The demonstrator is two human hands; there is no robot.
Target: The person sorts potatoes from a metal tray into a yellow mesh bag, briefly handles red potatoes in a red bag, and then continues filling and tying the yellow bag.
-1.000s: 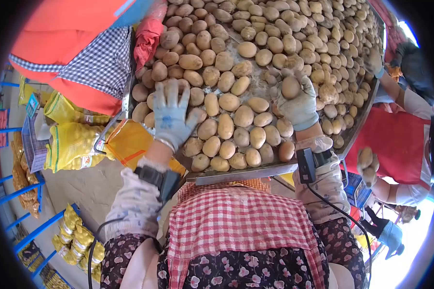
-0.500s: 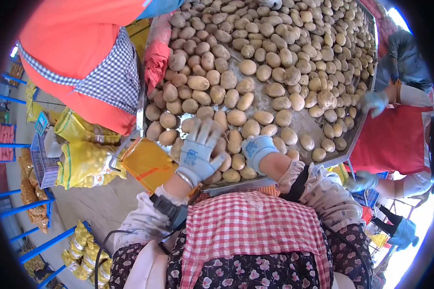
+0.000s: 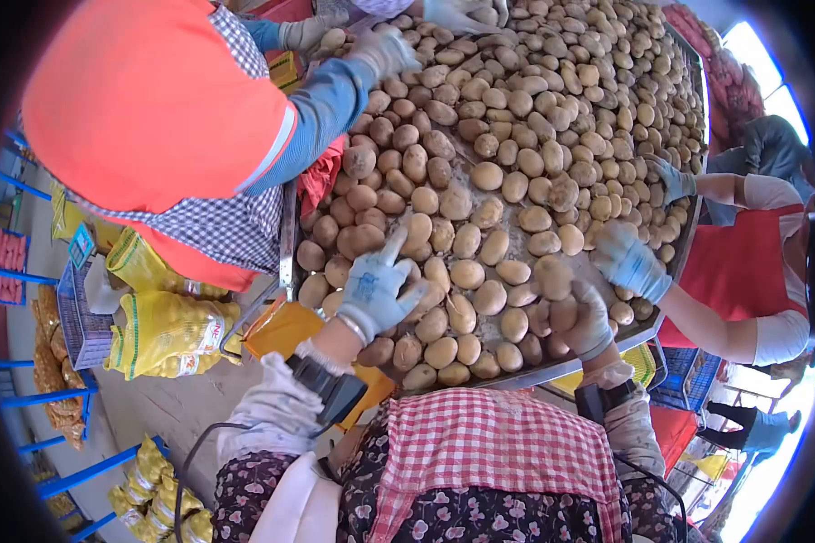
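Potatoes (image 3: 466, 273) cover a metal-edged sorting table (image 3: 552, 369) in front of me. My left hand (image 3: 376, 288), in a pale blue and white glove, lies over the near left potatoes with its fingers apart and the index stretched forward. Near the front edge, my gloved right hand (image 3: 590, 324) is curled round a potato (image 3: 563, 315) at its fingertips. Just beyond it, another potato (image 3: 552, 278) looks smeared by motion.
At the left, a person in an orange top (image 3: 154, 109) reaches across the table's far side. To the right, a person in a red apron (image 3: 720, 271) has gloved hands over the potatoes. Yellow mesh sacks (image 3: 167, 330) stand on the floor by a purple crate (image 3: 86, 312).
My right hand has moved right along the front edge and now grips a potato. My left hand stays at the near left. The person at left leans in, arms now over the table.
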